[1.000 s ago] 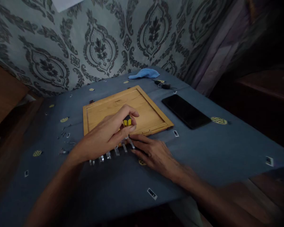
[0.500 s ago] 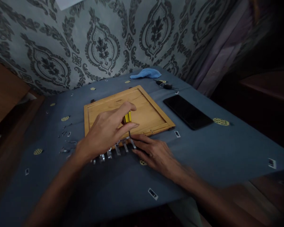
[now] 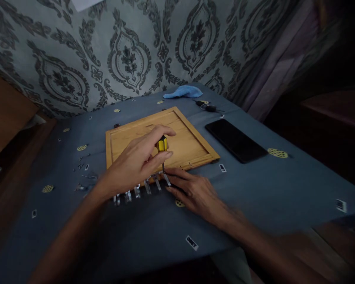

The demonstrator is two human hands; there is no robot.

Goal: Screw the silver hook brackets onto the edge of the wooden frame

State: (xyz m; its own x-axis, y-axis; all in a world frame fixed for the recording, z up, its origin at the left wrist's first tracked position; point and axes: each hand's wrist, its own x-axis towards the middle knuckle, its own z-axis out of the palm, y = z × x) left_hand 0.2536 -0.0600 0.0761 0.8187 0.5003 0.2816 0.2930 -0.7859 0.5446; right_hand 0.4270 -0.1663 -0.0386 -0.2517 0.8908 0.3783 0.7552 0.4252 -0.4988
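My left hand [image 3: 136, 159] is around a screwdriver [image 3: 162, 145] with a yellow-and-black handle, thumb and index finger loosely on either side of it. The screwdriver stands nearly upright, its shaft pointing down at the near edge of a framed wooden board [image 3: 192, 136]. My right hand [image 3: 195, 191] lies at that edge, its fingers pinching a small metal hook [image 3: 167, 180] beside the screwdriver's tip. Several more metal hooks [image 3: 148, 187] line the same edge to the left. The exact contact of the tip is too small to make out.
Loose screws [image 3: 81, 166] and metal pieces [image 3: 82, 187] lie left of the board on the blue tablecloth [image 3: 254, 213]. To the right is a black phone [image 3: 236, 140]. Keys [image 3: 206, 105] and a blue cloth [image 3: 183, 92] lie farther back, near the patterned wall [image 3: 162, 35].
My left fingers have loosened and spread a little around the screwdriver handle, showing more of it. The handle has turned slightly. My right hand and the board keep their places.
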